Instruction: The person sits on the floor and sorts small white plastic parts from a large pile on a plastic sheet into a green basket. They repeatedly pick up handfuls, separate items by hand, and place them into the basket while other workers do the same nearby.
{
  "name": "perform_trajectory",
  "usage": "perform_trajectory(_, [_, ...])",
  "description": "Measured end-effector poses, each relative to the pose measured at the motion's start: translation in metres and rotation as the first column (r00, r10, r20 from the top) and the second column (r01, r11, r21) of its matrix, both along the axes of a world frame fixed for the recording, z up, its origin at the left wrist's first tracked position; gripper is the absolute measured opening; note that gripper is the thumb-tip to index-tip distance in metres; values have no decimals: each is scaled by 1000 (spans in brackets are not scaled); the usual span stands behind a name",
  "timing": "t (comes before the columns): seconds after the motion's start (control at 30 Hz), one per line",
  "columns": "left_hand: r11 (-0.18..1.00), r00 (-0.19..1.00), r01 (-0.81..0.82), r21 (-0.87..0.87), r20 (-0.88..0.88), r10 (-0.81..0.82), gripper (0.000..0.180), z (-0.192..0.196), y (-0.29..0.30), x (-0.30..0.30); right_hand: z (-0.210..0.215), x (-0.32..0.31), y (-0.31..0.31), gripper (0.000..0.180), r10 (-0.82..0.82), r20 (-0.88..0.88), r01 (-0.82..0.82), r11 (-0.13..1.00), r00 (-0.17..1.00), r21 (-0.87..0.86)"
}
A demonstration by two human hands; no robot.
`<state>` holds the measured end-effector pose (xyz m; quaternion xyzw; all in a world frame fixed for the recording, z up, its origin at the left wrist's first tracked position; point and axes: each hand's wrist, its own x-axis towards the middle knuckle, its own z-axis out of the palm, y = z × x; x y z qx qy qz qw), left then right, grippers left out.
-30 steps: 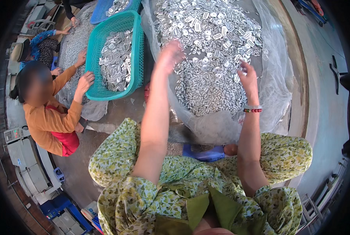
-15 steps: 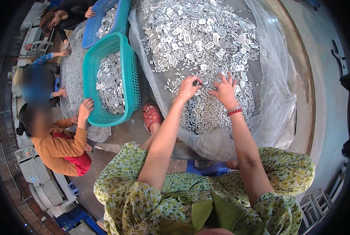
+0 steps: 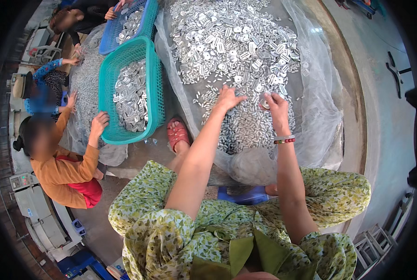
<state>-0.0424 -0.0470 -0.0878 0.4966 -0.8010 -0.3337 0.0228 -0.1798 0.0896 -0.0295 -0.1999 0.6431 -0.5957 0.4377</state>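
A big heap of small shiny metal pieces point(image 3: 236, 51) lies on a clear plastic sheet point(image 3: 320, 116), and both hands have come down from higher up onto its near edge. The left hand point(image 3: 228, 99) rests flat with fingers spread apart, while the right hand point(image 3: 276, 105) pinches one round piece point(image 3: 265, 103), so picking has begun. A green basket point(image 3: 155, 84) of pieces sits left, where another person's hand point(image 3: 99, 123) holds its rim.

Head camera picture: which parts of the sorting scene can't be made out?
- Left hand palm side: pressed down on the metal pieces.
- What the right hand fingertips pinch: too small to tell.
- Blue basket: cut by the top edge.
- Blue stool: mostly hidden by the person's legs.
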Motion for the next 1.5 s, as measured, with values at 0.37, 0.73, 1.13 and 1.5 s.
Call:
perform_trajectory(0.37, [806, 741, -127, 578, -485, 465, 16, 28, 18, 22, 10, -58, 26, 28, -134, 557, 223, 970, 820, -95])
perform_trajectory(0.73, [343, 105, 557, 757, -473, 875, 32, 63, 20, 55, -64, -53, 8, 42, 468, -617, -48, 819, 633, 571])
perform_trajectory(1.13, [998, 996, -8, -67, -94, 2, 32, 0, 46, 53, -30, -51, 39, 16, 66, 454, -107, 992, 889, 66])
perform_trajectory(1.5, [501, 215, 195, 844, -535, 817, 27, 72, 36, 51, -38, -78, 45, 31, 117, 827, 313, 889, 549, -333])
